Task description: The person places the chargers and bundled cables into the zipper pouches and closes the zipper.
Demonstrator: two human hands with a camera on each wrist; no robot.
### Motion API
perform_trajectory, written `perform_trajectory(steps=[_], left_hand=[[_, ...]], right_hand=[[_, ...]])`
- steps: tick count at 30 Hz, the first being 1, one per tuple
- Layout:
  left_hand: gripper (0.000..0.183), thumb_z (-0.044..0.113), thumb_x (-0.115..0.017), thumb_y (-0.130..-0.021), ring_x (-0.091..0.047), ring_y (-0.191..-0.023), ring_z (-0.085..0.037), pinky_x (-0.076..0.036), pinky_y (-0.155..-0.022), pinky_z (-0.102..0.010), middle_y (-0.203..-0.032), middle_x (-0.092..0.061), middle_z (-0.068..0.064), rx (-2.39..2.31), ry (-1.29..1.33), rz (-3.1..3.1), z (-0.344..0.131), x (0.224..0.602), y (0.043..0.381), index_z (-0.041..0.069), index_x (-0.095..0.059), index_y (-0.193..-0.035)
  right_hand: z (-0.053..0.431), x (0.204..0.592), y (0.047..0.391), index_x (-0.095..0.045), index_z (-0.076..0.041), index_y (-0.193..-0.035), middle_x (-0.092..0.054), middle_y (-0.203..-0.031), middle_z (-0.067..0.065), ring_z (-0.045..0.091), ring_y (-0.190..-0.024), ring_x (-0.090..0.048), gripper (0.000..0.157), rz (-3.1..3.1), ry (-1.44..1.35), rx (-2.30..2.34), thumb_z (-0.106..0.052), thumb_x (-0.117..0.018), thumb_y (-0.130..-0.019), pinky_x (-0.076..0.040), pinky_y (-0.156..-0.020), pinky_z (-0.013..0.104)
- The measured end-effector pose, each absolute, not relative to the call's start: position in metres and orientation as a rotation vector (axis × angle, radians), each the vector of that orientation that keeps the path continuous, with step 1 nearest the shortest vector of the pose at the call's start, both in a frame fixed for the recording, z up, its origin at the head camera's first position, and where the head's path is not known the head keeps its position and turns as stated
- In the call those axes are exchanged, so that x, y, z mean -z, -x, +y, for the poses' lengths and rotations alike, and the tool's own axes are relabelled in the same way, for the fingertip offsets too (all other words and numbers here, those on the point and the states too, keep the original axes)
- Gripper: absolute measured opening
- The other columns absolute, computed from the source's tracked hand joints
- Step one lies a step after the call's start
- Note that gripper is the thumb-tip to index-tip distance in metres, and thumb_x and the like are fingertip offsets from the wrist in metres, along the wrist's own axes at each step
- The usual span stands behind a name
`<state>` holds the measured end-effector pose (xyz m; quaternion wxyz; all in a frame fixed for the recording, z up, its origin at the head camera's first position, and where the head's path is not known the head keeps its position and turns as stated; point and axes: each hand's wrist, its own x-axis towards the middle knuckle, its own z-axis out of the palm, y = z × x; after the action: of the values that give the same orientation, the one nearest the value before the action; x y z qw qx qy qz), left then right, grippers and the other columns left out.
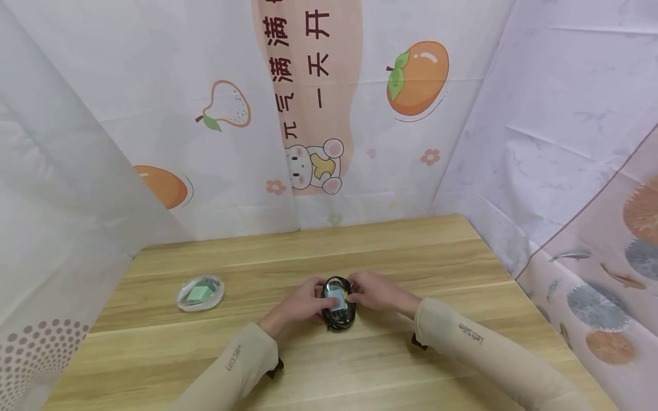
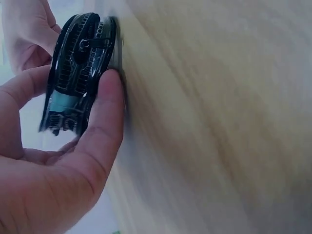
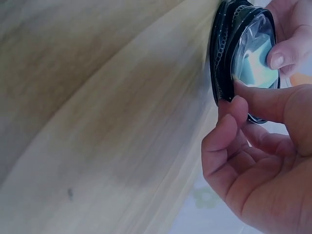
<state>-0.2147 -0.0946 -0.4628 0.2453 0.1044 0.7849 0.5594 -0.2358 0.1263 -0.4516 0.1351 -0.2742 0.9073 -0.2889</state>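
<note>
A small rounded zip pouch [image 1: 337, 321] with black edging and a clear face is held between both hands over the table's middle. Through its clear face a light blue block-like thing [image 3: 256, 63] shows. My left hand [image 1: 304, 301] grips the pouch from the left, its thumb across the clear face. The zip's black teeth and pull tab [image 2: 92, 44] run along the pouch's side in the left wrist view. From the right, my right hand [image 1: 377, 292] pinches the pouch's rim between thumb and fingers. The zip looks largely closed, though part of it is hidden.
At the left of the wooden table [image 1: 401, 365] lies a second round pouch [image 1: 218, 297], white-edged, with a green block [image 1: 200, 293] inside. Printed cloth [image 1: 205, 188] hangs behind the table and along both sides.
</note>
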Motion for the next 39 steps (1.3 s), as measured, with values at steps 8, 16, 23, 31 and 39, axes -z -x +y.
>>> perform_trajectory(steps=[8, 16, 23, 31, 39], left_hand=[[0.058, 0.017, -0.074, -0.09, -0.068, -0.092, -0.028, -0.061, -0.064, -0.044, -0.11, -0.066, -0.017, -1.587, -0.242, 2.133, -0.091, 0.467, 0.216, -0.002, -0.044, -0.136], [0.063, 0.014, -0.074, -0.086, -0.068, -0.089, -0.026, -0.061, -0.064, -0.043, -0.113, -0.063, -0.019, -1.63, -0.283, 2.106, -0.09, 0.464, 0.217, -0.007, -0.045, -0.138], [0.058, 0.016, -0.073, -0.087, -0.068, -0.089, -0.024, -0.061, -0.068, -0.041, -0.111, -0.066, -0.016, -1.651, -0.33, 2.096, -0.093, 0.457, 0.219, -0.005, -0.05, -0.136], [0.054, 0.016, -0.073, -0.087, -0.068, -0.089, -0.024, -0.061, -0.069, -0.041, -0.109, -0.067, -0.016, -1.662, -0.351, 2.112, -0.094, 0.459, 0.219, -0.007, -0.052, -0.131], [0.052, 0.015, -0.072, -0.087, -0.067, -0.089, -0.023, -0.061, -0.069, -0.042, -0.108, -0.067, -0.015, -1.67, -0.356, 2.108, -0.096, 0.455, 0.22, -0.005, -0.053, -0.131]], right_hand=[[0.128, 0.446, 0.236, -0.07, -0.006, -0.114, -0.07, -0.092, 0.0, 0.013, -0.084, -0.064, 0.021, 2.634, 0.843, 0.906, -0.01, -0.073, -0.093, -0.055, -0.075, 0.035], [0.13, 0.436, 0.232, -0.069, -0.002, -0.114, -0.07, -0.088, -0.002, 0.01, -0.078, -0.064, 0.02, 2.641, 0.872, 0.969, -0.007, -0.071, -0.095, -0.054, -0.068, 0.027], [0.131, 0.429, 0.23, -0.069, 0.0, -0.117, -0.07, -0.088, -0.001, 0.006, -0.07, -0.061, 0.022, 2.691, 0.898, 1.023, -0.01, -0.069, -0.097, -0.052, -0.061, 0.024], [0.135, 0.43, 0.228, -0.07, -0.002, -0.116, -0.069, -0.086, -0.003, 0.008, -0.058, -0.058, 0.021, 2.671, 0.944, 1.095, -0.014, -0.069, -0.098, -0.05, -0.054, 0.025], [0.136, 0.427, 0.229, -0.07, -0.004, -0.113, -0.069, -0.086, -0.003, 0.009, -0.062, -0.061, 0.019, 2.662, 0.977, 1.102, -0.017, -0.069, -0.099, -0.052, -0.056, 0.025]])
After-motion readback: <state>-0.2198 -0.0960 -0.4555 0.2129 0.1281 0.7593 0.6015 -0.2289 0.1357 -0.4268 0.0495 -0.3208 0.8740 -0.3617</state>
